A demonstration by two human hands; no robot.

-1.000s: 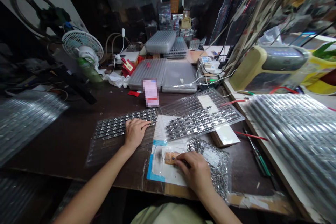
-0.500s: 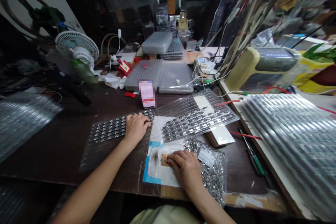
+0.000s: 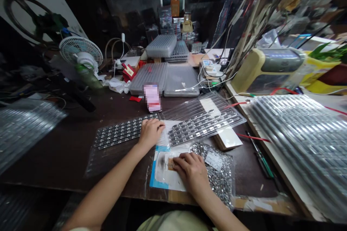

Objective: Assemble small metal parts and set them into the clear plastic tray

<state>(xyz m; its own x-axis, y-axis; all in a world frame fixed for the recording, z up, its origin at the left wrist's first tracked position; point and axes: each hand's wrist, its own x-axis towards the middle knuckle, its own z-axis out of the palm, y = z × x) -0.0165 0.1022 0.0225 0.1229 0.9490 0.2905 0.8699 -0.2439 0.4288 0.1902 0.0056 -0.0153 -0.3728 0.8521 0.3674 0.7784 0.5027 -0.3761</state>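
At the far left of the worktop (image 3: pixel 54 155) I have a blurred stack of clear blister trays (image 3: pixel 27 126), set well away from the hands, so the middle stays free for working. Moving right, a dark strip of small metal parts (image 3: pixel 119 133) lies lengthwise on a clear plastic sheet (image 3: pixel 93 162), with its right end close under the left hand (image 3: pixel 151 133). That hand is palm down, fingers open and only lightly curved, resting on the clear tray's edge and the end of the strip; I can make out no grip. Just beyond it, a clear tray (image 3: pixel 204 124) holding rows of similar parts lies partly over a white paper sheet (image 3: pixel 165 182). The right hand (image 3: pixel 191 171) is half curled over a small tan pad (image 3: pixel 170 164) on that paper, fingers pressing down; from here I cannot tell whether it has hold of anything. A bag of loose metal parts (image 3: pixel 219 177) sits just beside it, within easy reach. Farther right, a green-handled screwdriver (image 3: pixel 261 162) lies near another stack of trays (image 3: pixel 300 144).
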